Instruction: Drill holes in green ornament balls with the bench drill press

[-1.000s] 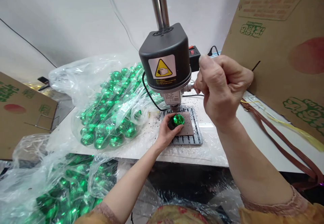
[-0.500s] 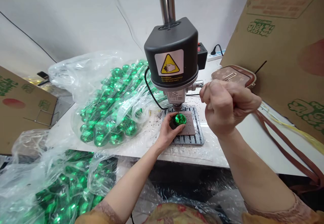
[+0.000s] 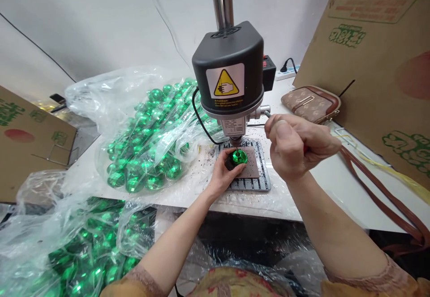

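Observation:
A black drill press [image 3: 228, 71] stands in the middle, with a yellow warning label on its head. Under its bit, my left hand [image 3: 222, 171] grips a shiny green faceted ball [image 3: 240, 157] from the left, thumb in front and fingers behind. The ball rests on a flat brownish pad [image 3: 251, 165] over the slotted metal base [image 3: 265, 181]. My right hand [image 3: 290, 147] is closed in a fist around the drill press's feed lever [image 3: 268, 114]; most of the lever is hidden in the fist. A dark hole shows on top of the ball near the bit.
A clear plastic bag [image 3: 101, 95] of many green balls [image 3: 151, 140] lies left on the white table. Another bagged heap [image 3: 97, 243] sits lower left. Cardboard boxes [image 3: 369, 77] flank both sides. A brown patterned purse [image 3: 309, 103] with a strap lies at right. Dark shavings surround the base.
My right fist has moved slightly downward and a little left with the lever. My left hand and the green ball stay in place under the drill.

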`<state>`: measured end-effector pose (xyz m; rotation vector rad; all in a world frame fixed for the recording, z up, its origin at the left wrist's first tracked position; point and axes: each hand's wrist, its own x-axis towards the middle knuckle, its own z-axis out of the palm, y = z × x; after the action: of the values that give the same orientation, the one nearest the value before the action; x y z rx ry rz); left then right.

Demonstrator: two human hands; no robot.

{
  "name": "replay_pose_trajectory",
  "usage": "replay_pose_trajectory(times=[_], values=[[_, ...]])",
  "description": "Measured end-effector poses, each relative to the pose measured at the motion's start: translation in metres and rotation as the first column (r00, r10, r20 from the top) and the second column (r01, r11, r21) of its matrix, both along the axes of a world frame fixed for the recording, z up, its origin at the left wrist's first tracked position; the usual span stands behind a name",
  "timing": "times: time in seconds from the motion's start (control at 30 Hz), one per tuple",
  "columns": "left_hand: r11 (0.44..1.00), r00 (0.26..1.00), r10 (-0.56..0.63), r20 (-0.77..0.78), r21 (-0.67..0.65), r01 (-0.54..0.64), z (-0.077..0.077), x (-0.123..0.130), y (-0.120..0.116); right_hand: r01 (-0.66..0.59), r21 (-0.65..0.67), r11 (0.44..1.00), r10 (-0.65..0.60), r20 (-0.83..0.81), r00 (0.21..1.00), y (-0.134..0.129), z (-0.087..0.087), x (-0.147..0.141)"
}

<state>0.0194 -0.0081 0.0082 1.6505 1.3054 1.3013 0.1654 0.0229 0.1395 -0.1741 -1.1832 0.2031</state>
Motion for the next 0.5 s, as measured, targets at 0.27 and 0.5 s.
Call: replay_pose_trajectory(times=[0.27,0.5], values=[[1.000,1.000,0.011,0.005,-0.014,-0.011,0.000,0.000,0.000,-0.036,0.087,0.996,0.035,0.021,0.999,0.002,-0.005,0.000],[1.000,1.000,0.013,-0.009,-0.003,-0.013,0.000,-0.001,-0.001,-0.019,0.084,0.996,0.013,0.063,0.998,-0.002,-0.011,0.004]])
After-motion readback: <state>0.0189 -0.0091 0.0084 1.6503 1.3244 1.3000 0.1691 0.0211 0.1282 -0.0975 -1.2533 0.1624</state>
